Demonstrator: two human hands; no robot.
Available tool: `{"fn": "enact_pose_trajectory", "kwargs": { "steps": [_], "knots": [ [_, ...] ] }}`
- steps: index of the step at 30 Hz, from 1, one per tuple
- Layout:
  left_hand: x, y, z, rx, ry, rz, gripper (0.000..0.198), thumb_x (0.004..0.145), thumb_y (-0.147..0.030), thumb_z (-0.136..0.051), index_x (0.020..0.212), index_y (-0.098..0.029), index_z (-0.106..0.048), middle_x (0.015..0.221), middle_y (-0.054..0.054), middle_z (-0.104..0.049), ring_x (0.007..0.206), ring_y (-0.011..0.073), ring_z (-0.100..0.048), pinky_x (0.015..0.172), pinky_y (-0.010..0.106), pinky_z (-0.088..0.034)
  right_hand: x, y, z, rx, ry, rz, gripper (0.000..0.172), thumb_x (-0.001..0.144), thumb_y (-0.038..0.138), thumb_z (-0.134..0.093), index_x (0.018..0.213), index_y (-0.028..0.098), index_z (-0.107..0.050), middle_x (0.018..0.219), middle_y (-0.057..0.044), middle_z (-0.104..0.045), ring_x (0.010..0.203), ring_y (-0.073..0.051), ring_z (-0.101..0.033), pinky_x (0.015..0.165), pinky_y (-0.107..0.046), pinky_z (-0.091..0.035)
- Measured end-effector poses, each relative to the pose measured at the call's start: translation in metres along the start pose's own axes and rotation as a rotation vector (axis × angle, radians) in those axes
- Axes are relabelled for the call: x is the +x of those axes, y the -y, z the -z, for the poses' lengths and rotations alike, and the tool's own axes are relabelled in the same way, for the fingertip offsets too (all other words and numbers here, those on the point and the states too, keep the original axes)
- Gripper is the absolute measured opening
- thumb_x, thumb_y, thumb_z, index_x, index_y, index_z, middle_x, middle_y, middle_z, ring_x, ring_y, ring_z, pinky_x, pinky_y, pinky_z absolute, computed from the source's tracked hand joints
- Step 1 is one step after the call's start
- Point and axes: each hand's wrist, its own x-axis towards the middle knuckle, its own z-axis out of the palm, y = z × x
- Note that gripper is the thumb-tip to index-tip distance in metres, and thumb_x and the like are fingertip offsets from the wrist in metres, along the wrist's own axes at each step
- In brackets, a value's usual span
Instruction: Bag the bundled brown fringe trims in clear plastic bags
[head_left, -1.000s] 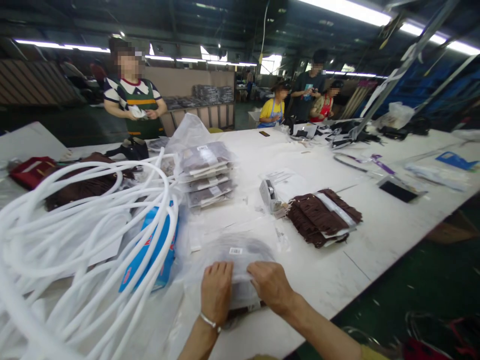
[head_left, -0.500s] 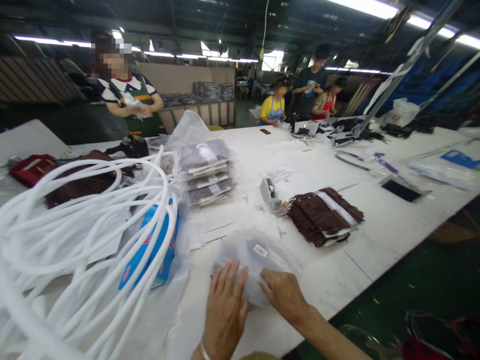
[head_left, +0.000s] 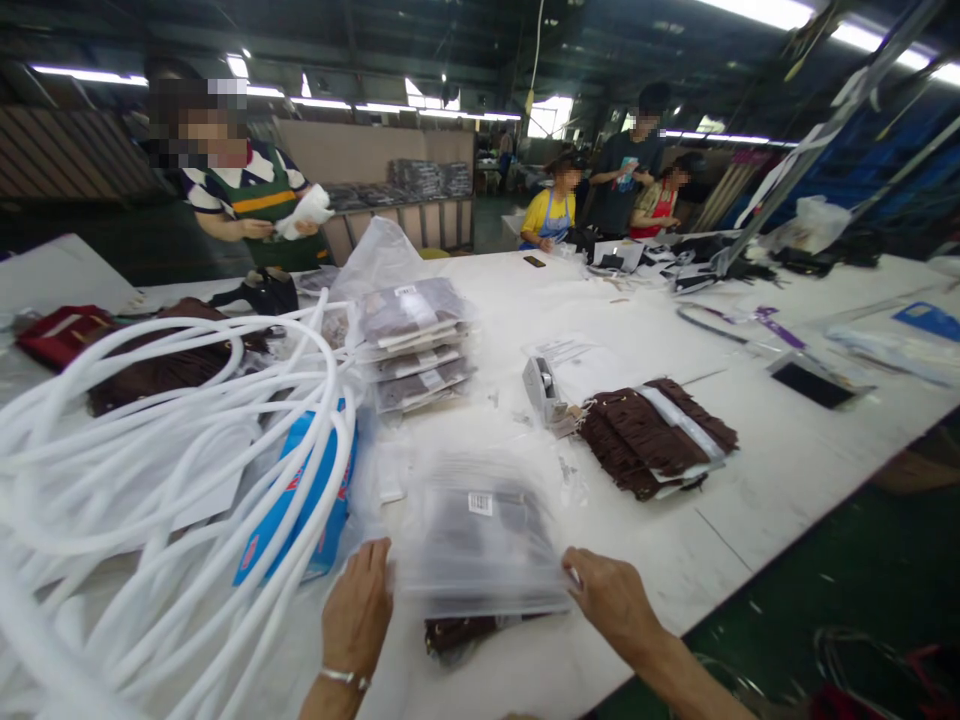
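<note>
Bagged dark garment (head_left: 480,545) blurred, contents indistinct between both hands

**A long white worktable and its load**

The long white worktable (head_left: 750,520) runs from the near edge far back to the seated and standing people. On its left lies a big coil of white plastic tubing (head_left: 150,480) over a blue printed packet (head_left: 300,510). Behind the coil rest a dark brown fabric heap (head_left: 165,365) and a red folded piece (head_left: 56,335). A stack of clear-bagged grey garments (head_left: 416,345) stands mid-table. At the near edge lies a clear plastic bag with a barcode label (head_left: 480,540). To the right sit a grey tape dispenser (head_left: 541,390), a pile of brown fringed fabric (head_left: 652,435) and a flat black rectangle (head_left: 814,383).
</note>
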Motion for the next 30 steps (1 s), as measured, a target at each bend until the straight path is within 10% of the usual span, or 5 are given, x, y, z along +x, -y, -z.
{"fn": "enact_pose_trajectory", "kwargs": {
  "steps": [6,16,19,25,30],
  "knots": [
    [0.039,-0.007,0.025,-0.847,0.323,0.460,0.011,0.077,-0.019,-0.054,0.066,-0.020,-0.055,0.056,-0.001,-0.061,0.052,0.0162,-0.060,0.041,0.022,-0.035,0.067,-0.001,0.016,0.823,0.013,-0.559,0.014,0.064,0.027,-0.070,0.069,0.021,-0.058,0.042,0.008,-0.052,0.034,-0.009,-0.042,0.037,-0.021,-0.026],
    [0.223,-0.034,0.129,-1.892,-0.374,0.325,0.024,0.074,-0.020,-0.059,0.098,-0.025,-0.059,0.096,-0.002,-0.065,0.081,0.0077,-0.063,0.069,0.020,-0.053,0.216,0.010,0.139,1.646,-0.558,-0.319,0.041,0.055,0.024,-0.075,0.089,0.023,-0.053,0.054,0.013,-0.051,0.036,-0.002,-0.038,0.032,-0.014,-0.025],
    [0.213,-0.032,0.096,-1.648,-0.529,0.205,0.025,0.075,-0.038,-0.062,0.094,-0.022,-0.056,0.088,-0.002,-0.062,0.079,0.0103,-0.059,0.074,0.026,-0.052,0.211,0.008,0.113,1.835,-0.544,-0.305,0.043,0.051,0.020,-0.078,0.085,0.023,-0.051,0.062,0.009,-0.058,0.051,-0.007,-0.056,0.043,-0.017,-0.044],
    [0.173,-0.033,-0.029,-1.103,-0.210,0.181,0.012,0.071,-0.031,-0.058,0.067,-0.021,-0.052,0.065,-0.005,-0.052,0.066,0.0132,-0.050,0.071,0.029,-0.046,0.186,-0.016,-0.017,1.585,-0.303,-0.513,0.034,0.051,0.027,-0.077,0.067,0.021,-0.047,0.061,0.008,-0.057,0.057,-0.010,-0.055,0.059,-0.026,-0.050],
    [0.172,-0.040,-0.079,-0.902,0.060,0.093,0.012,0.075,-0.023,-0.051,0.064,-0.022,-0.055,0.070,0.001,-0.061,0.076,0.0183,-0.056,0.084,0.035,-0.047,0.177,-0.049,-0.075,1.219,-0.050,-0.467,0.025,0.051,0.027,-0.071,0.064,0.020,-0.050,0.059,0.006,-0.058,0.059,-0.013,-0.054,0.059,-0.028,-0.046]
  ]
}}
